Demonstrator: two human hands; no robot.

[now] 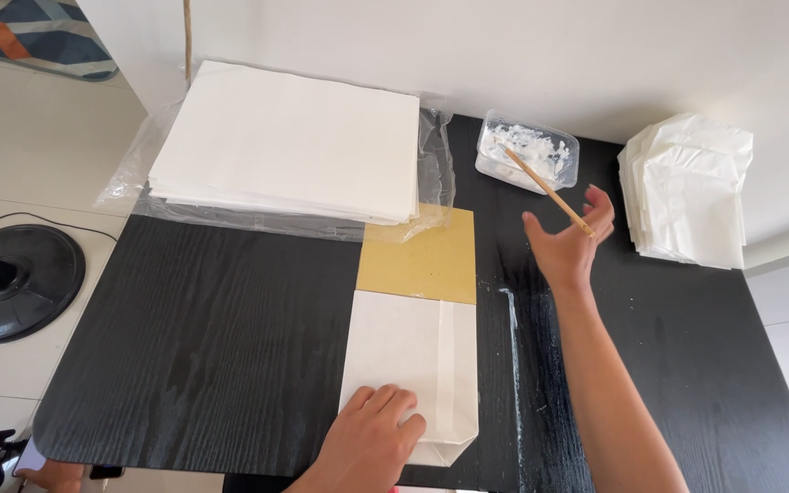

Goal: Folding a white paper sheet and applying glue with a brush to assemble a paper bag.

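Observation:
My left hand (372,438) presses flat on a folded white paper bag (394,351) lying on the black table (203,347). The bag's far end overlaps a yellow-brown cardboard sheet (426,260). My right hand (570,242) is raised above the table, holding a thin wooden stick (541,183) whose far tip rests in a clear plastic tub of white paste (527,151).
A thick stack of white paper sheets (289,141) lies on clear plastic wrap (436,160) at the back left. A pile of finished white paper bags (691,187) sits at the back right. White paste streaks (515,365) mark the table. A black round stand base (15,278) is on the floor.

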